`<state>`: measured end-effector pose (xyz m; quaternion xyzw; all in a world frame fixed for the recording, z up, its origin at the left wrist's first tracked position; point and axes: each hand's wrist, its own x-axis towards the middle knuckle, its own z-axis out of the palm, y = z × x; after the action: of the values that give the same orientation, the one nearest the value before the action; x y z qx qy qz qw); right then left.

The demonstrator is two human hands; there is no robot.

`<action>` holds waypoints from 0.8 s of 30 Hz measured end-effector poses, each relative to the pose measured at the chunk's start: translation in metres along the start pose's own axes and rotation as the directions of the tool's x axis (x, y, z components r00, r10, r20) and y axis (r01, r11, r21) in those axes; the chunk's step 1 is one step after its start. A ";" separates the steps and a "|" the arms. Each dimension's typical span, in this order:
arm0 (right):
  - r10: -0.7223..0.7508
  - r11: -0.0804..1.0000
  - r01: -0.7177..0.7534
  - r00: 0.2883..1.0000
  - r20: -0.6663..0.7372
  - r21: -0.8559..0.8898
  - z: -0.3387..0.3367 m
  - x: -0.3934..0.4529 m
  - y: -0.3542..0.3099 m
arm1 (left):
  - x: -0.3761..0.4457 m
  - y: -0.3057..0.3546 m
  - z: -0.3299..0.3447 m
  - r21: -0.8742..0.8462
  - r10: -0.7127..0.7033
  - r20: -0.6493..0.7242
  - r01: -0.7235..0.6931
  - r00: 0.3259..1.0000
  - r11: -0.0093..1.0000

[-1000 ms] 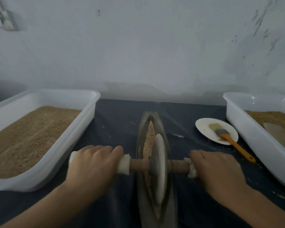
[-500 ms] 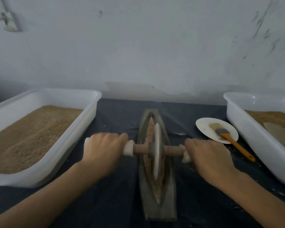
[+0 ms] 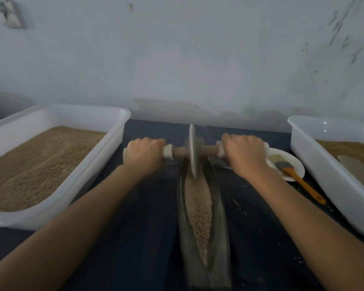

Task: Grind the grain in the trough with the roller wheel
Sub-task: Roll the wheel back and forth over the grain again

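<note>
A long, boat-shaped dark trough (image 3: 218, 219) lies lengthwise on the dark table in front of me, with a strip of pale crushed grain (image 3: 198, 204) along its groove. The thin roller wheel (image 3: 192, 152) stands upright at the trough's far end, on a wooden axle with white-wrapped ends. My left hand (image 3: 144, 156) grips the left end of the axle. My right hand (image 3: 244, 154) grips the right end. Both arms are stretched out forward.
A white tub (image 3: 88, 164) full of brown grain stands at the left. Another white tub (image 3: 324, 173) with grain and a flat scoop stands at the right. A small white plate (image 3: 296, 164) with an orange-handled brush (image 3: 298, 179) lies beside my right hand. A wall rises just behind the table.
Both hands have pushed the roller wheel away from me, from the trough's near half to its far end. The grain behind the wheel now lies uncovered.
</note>
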<state>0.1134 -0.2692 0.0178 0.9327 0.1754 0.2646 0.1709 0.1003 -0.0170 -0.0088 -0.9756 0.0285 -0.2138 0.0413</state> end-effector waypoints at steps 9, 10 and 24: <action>-0.132 0.949 0.108 0.989 0.064 0.295 -0.040 -0.109 0.001 | -0.111 0.007 -0.067 -0.046 0.272 0.124 -0.268 0.954 0.962; -0.145 0.948 0.091 0.977 0.157 0.304 -0.048 -0.119 0.003 | -0.127 0.010 -0.078 -0.062 0.325 0.051 -0.322 0.944 0.945; 0.048 0.990 -0.056 0.997 0.064 0.127 0.014 -0.002 0.001 | 0.010 0.008 -0.028 0.069 0.119 0.102 -0.127 0.988 0.990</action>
<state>0.1192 -0.2741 0.0062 0.9537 0.1624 0.2287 0.1084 0.0971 -0.0280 0.0198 -0.9790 0.0786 -0.1641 0.0923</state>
